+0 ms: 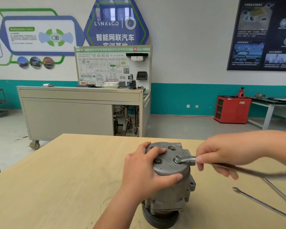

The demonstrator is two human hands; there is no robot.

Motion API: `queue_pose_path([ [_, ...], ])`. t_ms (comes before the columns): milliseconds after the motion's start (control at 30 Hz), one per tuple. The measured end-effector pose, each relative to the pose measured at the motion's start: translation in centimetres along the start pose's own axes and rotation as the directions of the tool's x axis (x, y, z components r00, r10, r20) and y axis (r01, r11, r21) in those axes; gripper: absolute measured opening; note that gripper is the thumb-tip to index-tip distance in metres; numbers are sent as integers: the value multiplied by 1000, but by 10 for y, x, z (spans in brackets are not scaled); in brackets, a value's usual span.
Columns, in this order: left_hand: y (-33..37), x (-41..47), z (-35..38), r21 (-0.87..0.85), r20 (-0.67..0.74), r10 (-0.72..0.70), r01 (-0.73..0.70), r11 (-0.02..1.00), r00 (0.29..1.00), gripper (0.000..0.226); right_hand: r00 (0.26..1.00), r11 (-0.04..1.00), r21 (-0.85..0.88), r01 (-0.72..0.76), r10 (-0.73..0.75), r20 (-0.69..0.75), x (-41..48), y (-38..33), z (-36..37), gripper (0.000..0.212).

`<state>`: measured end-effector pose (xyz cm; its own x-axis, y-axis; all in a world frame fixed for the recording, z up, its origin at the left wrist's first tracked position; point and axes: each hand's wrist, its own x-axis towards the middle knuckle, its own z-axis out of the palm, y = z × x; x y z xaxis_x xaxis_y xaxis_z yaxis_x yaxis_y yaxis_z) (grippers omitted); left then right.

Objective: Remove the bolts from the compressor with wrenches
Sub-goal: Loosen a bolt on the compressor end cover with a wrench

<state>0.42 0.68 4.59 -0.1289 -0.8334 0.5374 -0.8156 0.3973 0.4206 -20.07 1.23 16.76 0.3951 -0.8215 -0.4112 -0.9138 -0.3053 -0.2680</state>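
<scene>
My left grip [144, 171] held the compressor [170, 184] standing on the surface [73, 179], my right grip [221, 156] held the wrench [186, 159] on a bolt [177, 158], and I feared a crooked pull could make it slip off.

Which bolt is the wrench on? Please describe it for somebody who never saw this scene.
On the wooden table stands a grey compressor, its round cover facing up. The bolt sits at the cover's right edge, nearest the right hand; unlike the bare bolts beside it, the wrench ring encircles it.

Left hand [142, 172] grips; right hand [221, 154], blurred, seemingly pinches.
</scene>
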Motion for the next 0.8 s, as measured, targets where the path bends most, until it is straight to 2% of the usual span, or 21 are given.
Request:
queue_pose_path([
  [67, 2, 0, 1, -2, 4, -2, 2, 1000, 1000, 87, 992, 962, -274, -4, -32, -124, 5, 2, -4, 29],
  [100, 2, 1, 1, -1, 5, -4, 4, 1000, 1000, 87, 984, 934, -358, -7, -58, -169, 8, 4, -4, 26],
  [133, 2, 0, 1, 3, 5, -3, 3, 1000, 1000, 87, 979, 916, -401, -7, -76, -190, 10, 5, -5, 24],
  [200, 2, 0, 1, 13, 9, -2, 2, 1000, 1000, 87, 983, 931, -366, -1, -66, -171, 8, 8, -8, 23],
  [333, 1, 0, 1, 15, 7, -8, 8, 1000, 1000, 86, 985, 994, -92, 51, -65, -157, -3, 8, -17, 24],
  [433, 0, 0, 2, 6, -12, 5, -5, 1000, 1000, 86, 979, 955, 247, 163, -126, -160, -3, 4, -1, 21],
  [500, 0, 0, 2, 7, -27, 14, -14, 1000, 1000, 86, 984, 868, 464, 178, -161, -77, 0, -3, 16, 16],
  [567, 1, 1, 3, 15, -35, 17, -16, 1000, 999, 85, 985, 717, 684, 134, -169, -15, 2, -12, 31, 18],
  [667, 0, 1, 2, 16, -45, 13, -12, 1000, 999, 85, 995, 476, 876, 84, -86, -49, 5, -15, 45, 23],
  [733, 0, 0, 2, 12, -39, 9, -8, 1000, 999, 86, 997, 420, 905, 73, -35, -64, 6, -16, 49, 24],
  [800, 0, 0, 1, 17, -29, 6, -5, 1000, 1000, 87, 998, 418, 906, 67, -11, -69, 7, -16, 51, 25],
])
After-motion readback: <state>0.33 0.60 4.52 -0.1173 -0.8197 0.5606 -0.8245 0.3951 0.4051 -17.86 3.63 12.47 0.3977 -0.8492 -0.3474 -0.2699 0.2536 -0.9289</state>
